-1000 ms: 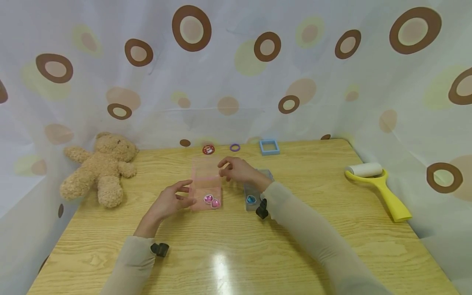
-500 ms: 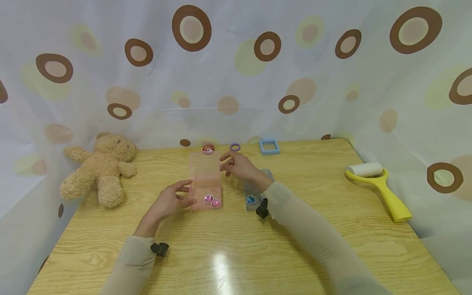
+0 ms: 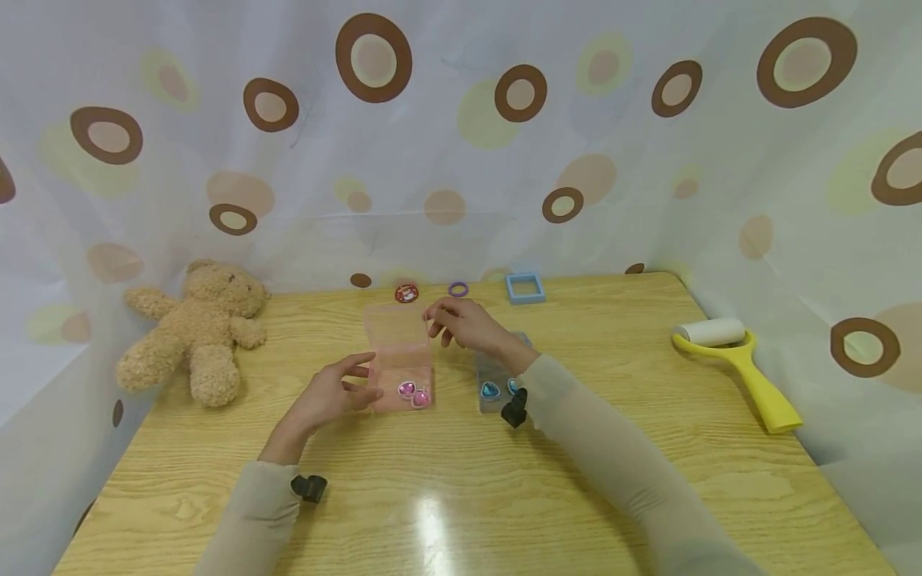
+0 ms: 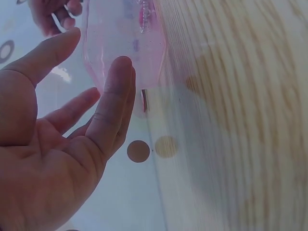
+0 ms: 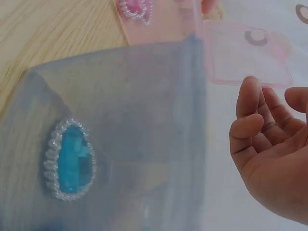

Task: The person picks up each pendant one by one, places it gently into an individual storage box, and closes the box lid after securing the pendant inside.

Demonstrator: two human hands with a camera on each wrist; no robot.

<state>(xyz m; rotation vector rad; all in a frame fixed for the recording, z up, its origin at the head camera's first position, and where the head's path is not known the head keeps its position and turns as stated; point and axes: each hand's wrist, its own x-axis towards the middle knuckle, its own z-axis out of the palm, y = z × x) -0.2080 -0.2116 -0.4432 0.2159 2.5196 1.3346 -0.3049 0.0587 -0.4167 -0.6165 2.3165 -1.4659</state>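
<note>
A translucent pink box point(image 3: 392, 376) stands mid-table in the head view with its lid point(image 3: 396, 326) raised at the back. Two pink heart-like gems with beaded silver rims, one of them this pink gem point(image 3: 407, 390), lie at its front. My left hand point(image 3: 333, 394) is at the box's left side, fingers apart and loosely bent. The right hand point(image 3: 470, 326) has its fingertips right at the lid's right edge, fingers lightly curled; the right wrist view shows one fingertip by the lid point(image 5: 248, 55). Under the right forearm is a blue-grey translucent box point(image 3: 493, 370) with blue gems point(image 3: 490, 390).
Along the back lie a red round badge point(image 3: 406, 293), a purple ring point(image 3: 458, 289) and a light blue square frame point(image 3: 525, 289). A teddy bear point(image 3: 194, 332) sits at left. A yellow-handled lint roller point(image 3: 756, 384) lies at right, beside the patterned curtain point(image 3: 446, 144).
The pink lid's top edge rose over the red badge, then dropped below it again and shifted left. My right hand has edged slightly with it; the left hand stays put.
</note>
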